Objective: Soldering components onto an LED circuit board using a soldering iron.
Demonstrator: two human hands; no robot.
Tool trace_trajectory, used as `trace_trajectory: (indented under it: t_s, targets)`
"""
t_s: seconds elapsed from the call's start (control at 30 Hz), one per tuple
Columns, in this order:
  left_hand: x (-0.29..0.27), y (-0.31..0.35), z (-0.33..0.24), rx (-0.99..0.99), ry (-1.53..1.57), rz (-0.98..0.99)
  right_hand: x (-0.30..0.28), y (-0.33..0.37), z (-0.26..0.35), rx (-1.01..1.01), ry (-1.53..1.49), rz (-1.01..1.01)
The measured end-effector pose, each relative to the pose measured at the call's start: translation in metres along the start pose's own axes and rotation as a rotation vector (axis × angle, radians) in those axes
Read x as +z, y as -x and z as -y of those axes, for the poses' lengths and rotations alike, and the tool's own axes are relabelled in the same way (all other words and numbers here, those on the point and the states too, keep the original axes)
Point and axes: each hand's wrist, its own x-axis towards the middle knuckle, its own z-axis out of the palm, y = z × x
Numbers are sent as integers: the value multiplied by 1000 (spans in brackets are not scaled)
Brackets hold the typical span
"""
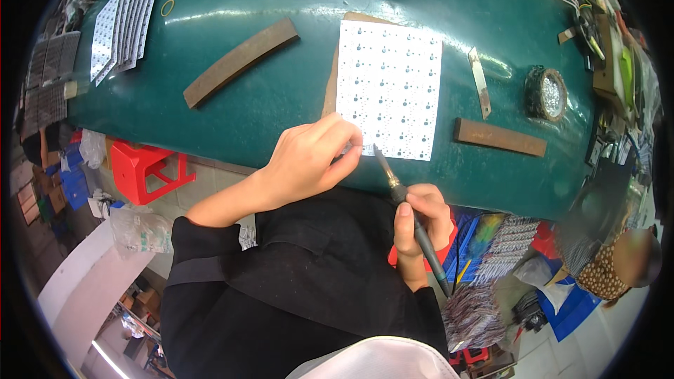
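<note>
A white circuit board panel (393,88) with rows of dark round marks lies on the green table. My left hand (312,154) is over its near left corner, thumb and forefinger pinched; whatever is between them is too small to make out. In my right hand (423,221) is a soldering iron (421,235), gripped like a pen. Its metal tip points up and left at the panel's near edge, close to my left fingertips. From here I cannot tell whether the tip touches the panel.
Brown bars (242,63) (500,137) flank the panel. To the right are a metal strip (479,84) and a tape roll (546,93). Several white panels (126,28) stack far left. A red stool (144,172) stands below the table; another person (618,263) is at right.
</note>
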Motion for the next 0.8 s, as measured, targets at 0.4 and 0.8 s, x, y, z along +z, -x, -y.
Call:
trace_trajectory:
  t_s: [0.4,0.8]
  targets:
    - [10,1,2,48,-1,-27,1,4,1,12,13,10]
    - [5,2,0,27,-30,-15,-2,6,2,-8,5,-28]
